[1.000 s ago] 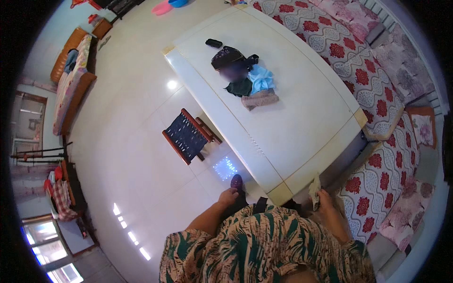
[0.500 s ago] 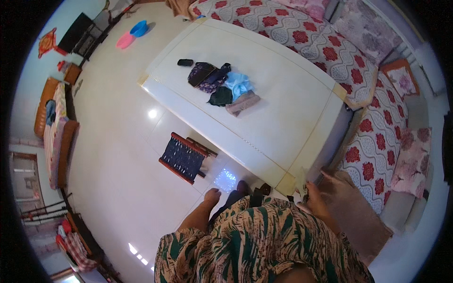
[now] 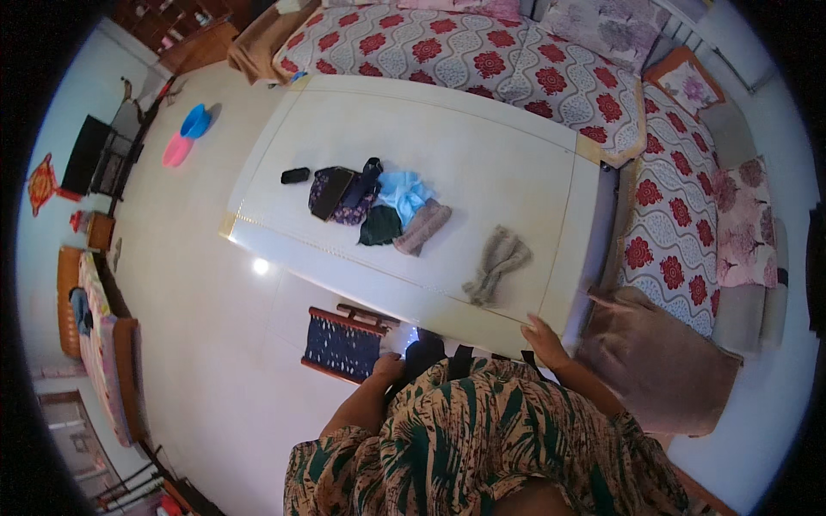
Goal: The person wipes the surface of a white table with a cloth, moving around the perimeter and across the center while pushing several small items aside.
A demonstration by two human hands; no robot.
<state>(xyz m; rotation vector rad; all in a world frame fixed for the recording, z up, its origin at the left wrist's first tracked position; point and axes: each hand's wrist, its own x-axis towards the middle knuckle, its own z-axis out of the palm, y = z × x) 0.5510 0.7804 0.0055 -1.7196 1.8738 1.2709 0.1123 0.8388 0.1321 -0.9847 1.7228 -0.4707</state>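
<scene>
My right hand is open over the table's near right corner, its fingers stretched toward a crumpled grey-brown cloth that lies apart from them on the white table. Down at my left side, beside a low stool with a dark woven seat, my left hand hangs with its fingers curled and nothing visible in it. Farther off sits a small pile: a dark floral cloth item, a light blue cloth, a dark green cloth and a rolled brown cloth.
A small black object lies left of the pile. Sofas with red-flowered covers line the table's far and right sides. A brown cover drapes near my right arm. Blue and pink basins stand on the floor.
A grey-brown cloth now lies on the table's near right part, where none lay before. My right hand, earlier closed around something pale, has opened. The view has shifted.
</scene>
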